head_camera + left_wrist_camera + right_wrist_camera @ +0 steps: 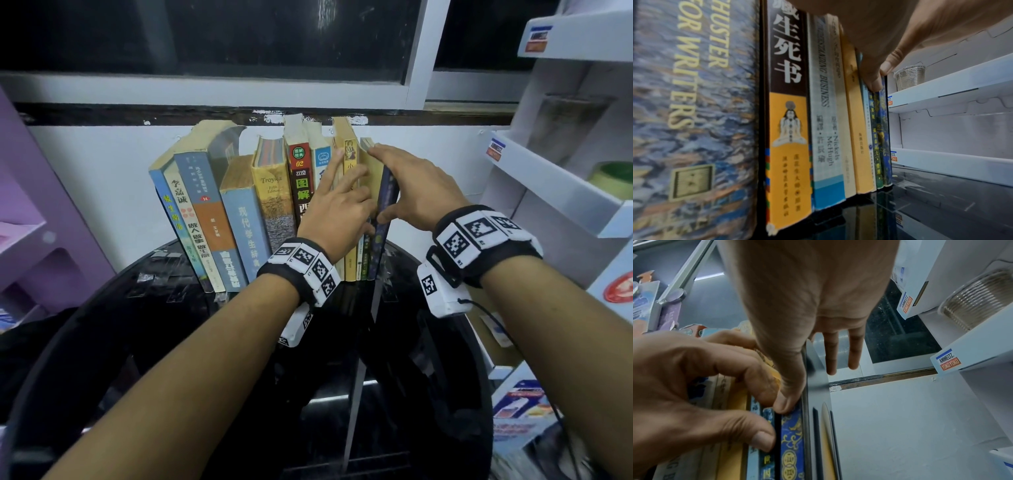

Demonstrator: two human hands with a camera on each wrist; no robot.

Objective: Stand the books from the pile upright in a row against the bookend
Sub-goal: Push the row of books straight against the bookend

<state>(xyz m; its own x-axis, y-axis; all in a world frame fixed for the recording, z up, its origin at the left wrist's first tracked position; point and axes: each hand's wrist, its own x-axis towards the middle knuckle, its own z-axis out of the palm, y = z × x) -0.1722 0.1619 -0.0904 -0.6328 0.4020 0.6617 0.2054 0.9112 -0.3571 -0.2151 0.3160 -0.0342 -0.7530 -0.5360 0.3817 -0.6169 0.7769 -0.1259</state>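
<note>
Blue book (384, 222): upright at the right end of the row (239, 212), along the table's (144, 329) far edge, touching the bookend (818, 368).
Right hand (411, 181): fingers straight along the bookend's outer face, thumb on the blue spine.
Left hand (339, 205): fingers loosely spread on neighbouring spines, grasping nothing.
Step (judged): squaring up. Brace the bookend and push the spines rightward, low down, to close the dark gap.

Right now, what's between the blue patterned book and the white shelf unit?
The grey bookend, against the blue patterned book, then black tabletop, seen across both wrist views.
</note>
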